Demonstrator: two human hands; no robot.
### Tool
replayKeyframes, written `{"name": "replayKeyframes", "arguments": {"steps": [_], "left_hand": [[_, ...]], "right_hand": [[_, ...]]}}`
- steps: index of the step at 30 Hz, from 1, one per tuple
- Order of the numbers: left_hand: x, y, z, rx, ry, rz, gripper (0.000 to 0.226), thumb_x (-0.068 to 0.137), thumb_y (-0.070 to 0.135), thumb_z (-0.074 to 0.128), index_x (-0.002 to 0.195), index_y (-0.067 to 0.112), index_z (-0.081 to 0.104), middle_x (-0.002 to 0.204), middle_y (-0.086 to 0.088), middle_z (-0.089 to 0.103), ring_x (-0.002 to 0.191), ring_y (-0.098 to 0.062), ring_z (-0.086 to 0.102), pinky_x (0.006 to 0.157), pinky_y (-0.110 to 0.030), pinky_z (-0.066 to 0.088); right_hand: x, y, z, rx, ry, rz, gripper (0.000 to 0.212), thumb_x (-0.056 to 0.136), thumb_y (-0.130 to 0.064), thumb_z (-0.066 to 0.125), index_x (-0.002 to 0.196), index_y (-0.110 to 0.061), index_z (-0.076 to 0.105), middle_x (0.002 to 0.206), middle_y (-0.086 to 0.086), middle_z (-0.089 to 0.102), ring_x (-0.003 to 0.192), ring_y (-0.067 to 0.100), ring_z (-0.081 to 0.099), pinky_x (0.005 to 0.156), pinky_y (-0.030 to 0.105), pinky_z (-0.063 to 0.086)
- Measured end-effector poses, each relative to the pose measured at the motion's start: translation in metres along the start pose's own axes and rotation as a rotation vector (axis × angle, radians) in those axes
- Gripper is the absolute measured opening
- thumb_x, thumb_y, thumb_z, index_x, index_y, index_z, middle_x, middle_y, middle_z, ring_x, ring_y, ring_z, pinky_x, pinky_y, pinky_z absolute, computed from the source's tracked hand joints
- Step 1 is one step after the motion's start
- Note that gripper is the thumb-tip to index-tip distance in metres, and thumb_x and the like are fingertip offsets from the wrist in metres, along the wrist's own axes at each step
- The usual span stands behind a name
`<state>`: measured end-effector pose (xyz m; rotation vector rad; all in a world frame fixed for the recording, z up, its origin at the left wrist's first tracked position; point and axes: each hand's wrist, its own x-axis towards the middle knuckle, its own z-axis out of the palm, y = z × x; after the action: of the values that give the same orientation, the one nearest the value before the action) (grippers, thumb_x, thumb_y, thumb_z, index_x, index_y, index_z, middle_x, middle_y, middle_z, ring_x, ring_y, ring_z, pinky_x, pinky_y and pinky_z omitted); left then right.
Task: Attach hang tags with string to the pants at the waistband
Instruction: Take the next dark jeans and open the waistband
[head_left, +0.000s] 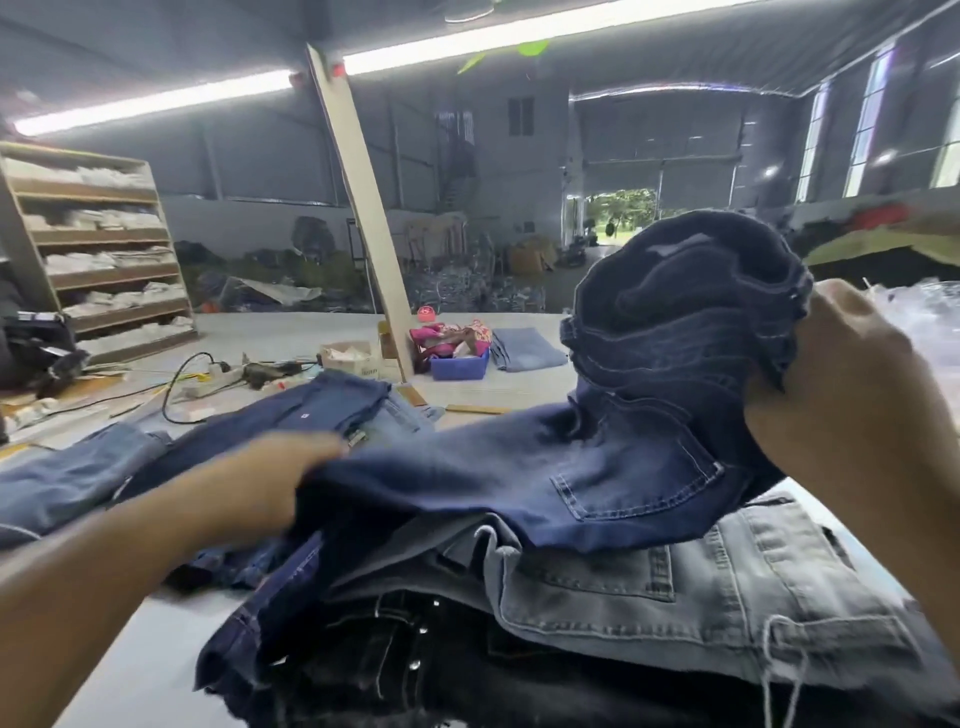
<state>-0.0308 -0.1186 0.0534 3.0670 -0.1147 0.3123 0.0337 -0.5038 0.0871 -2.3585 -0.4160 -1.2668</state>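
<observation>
Gripping dark blue pants (597, 467), right hand (841, 395) bunches one end, left hand (260, 488) the other.

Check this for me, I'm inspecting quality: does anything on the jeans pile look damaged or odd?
Yes: loose pale threads trail from the light grey denim jeans at the pile's lower right, a frayed-looking end. No hang tag shows on the dark blue jeans being lifted.
</observation>
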Motion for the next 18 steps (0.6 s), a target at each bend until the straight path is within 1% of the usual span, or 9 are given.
{"name": "replayKeyframes", "arguments": {"steps": [1, 2, 3, 5, 7, 9, 11, 14, 18], "left_hand": [[-0.007, -0.004, 0.007, 0.047, -0.231, -0.053, 0.061, 0.080, -0.004, 0.053, 0.112, 0.047, 0.058, 0.113, 0.019, 0.065, 0.104, -0.004, 0.059, 0.091, -0.025, 0.046], [-0.013, -0.006, 0.009, 0.043, -0.364, -0.092, 0.061, 0.081, 0.001, 0.051, 0.111, 0.054, 0.056, 0.114, 0.023, 0.065, 0.102, 0.001, 0.060, 0.092, -0.026, 0.048], [-0.018, -0.007, 0.006, -0.002, -0.387, -0.104, 0.058, 0.080, 0.007, 0.051, 0.110, 0.057, 0.054, 0.112, 0.023, 0.067, 0.099, 0.001, 0.063, 0.091, -0.030, 0.051], [-0.021, -0.003, -0.003, -0.220, -0.328, -0.122, 0.055, 0.072, 0.026, 0.057, 0.114, 0.060, 0.049, 0.113, 0.024, 0.066, 0.102, -0.005, 0.066, 0.092, -0.036, 0.054], [-0.014, 0.014, -0.011, -0.430, -0.262, -0.055, 0.060, 0.064, 0.050, 0.063, 0.121, 0.061, 0.046, 0.121, 0.036, 0.057, 0.113, 0.007, 0.057, 0.097, -0.021, 0.047], [-0.001, 0.040, -0.010, -0.354, -0.147, 0.031, 0.067, 0.064, 0.065, 0.060, 0.128, 0.058, 0.042, 0.126, 0.042, 0.049, 0.117, 0.016, 0.048, 0.095, -0.012, 0.037], [0.013, 0.066, -0.001, -0.179, -0.076, 0.083, 0.080, 0.067, 0.063, 0.061, 0.141, 0.046, 0.036, 0.137, 0.029, 0.046, 0.123, 0.004, 0.047, 0.096, -0.018, 0.037], [0.034, 0.090, 0.016, 0.016, -0.199, 0.110, 0.090, 0.068, 0.048, 0.061, 0.150, 0.033, 0.026, 0.147, 0.007, 0.042, 0.132, -0.015, 0.042, 0.108, -0.034, 0.038], [0.062, 0.094, 0.008, 0.044, -0.273, 0.100, 0.064, 0.078, 0.025, 0.062, 0.139, 0.035, 0.044, 0.134, 0.002, 0.056, 0.118, -0.022, 0.053, 0.098, -0.037, 0.046]], "right_hand": [[0.005, -0.001, 0.000, 0.026, -0.020, 0.035, 0.024, 0.079, -0.003, 0.062, 0.102, -0.004, 0.055, 0.090, 0.014, 0.049, 0.066, 0.026, 0.038, 0.061, 0.034, 0.037], [0.011, 0.002, 0.000, 0.001, -0.022, 0.077, 0.023, 0.080, -0.004, 0.062, 0.102, -0.004, 0.055, 0.092, 0.016, 0.050, 0.066, 0.026, 0.038, 0.061, 0.034, 0.037], [0.011, 0.004, 0.002, -0.022, -0.044, 0.046, 0.024, 0.080, -0.004, 0.062, 0.102, -0.003, 0.055, 0.092, 0.017, 0.051, 0.066, 0.026, 0.039, 0.061, 0.034, 0.037], [0.006, 0.003, -0.002, -0.035, -0.019, 0.052, 0.028, 0.080, -0.004, 0.063, 0.106, -0.001, 0.054, 0.095, 0.018, 0.051, 0.067, 0.026, 0.041, 0.061, 0.034, 0.038], [0.011, -0.005, -0.002, 0.011, -0.015, 0.052, 0.033, 0.080, -0.003, 0.064, 0.110, -0.002, 0.051, 0.099, 0.019, 0.053, 0.067, 0.027, 0.044, 0.060, 0.035, 0.038], [0.012, -0.010, -0.001, 0.042, 0.018, 0.019, 0.035, 0.079, -0.002, 0.066, 0.107, -0.006, 0.046, 0.101, 0.020, 0.053, 0.066, 0.027, 0.043, 0.058, 0.033, 0.034], [0.012, -0.016, -0.007, 0.080, 0.056, 0.012, 0.039, 0.078, -0.001, 0.067, 0.100, -0.017, 0.039, 0.099, 0.016, 0.050, 0.065, 0.027, 0.044, 0.057, 0.032, 0.032], [0.016, -0.017, -0.017, 0.083, 0.094, 0.004, 0.044, 0.078, -0.003, 0.066, 0.096, -0.024, 0.030, 0.094, 0.007, 0.040, 0.063, 0.026, 0.041, 0.050, 0.026, 0.025], [0.022, -0.008, -0.036, -0.020, 0.069, 0.044, 0.046, 0.072, -0.002, 0.069, 0.102, -0.013, 0.037, 0.092, 0.012, 0.043, 0.070, 0.027, 0.041, 0.059, 0.034, 0.035]]}}
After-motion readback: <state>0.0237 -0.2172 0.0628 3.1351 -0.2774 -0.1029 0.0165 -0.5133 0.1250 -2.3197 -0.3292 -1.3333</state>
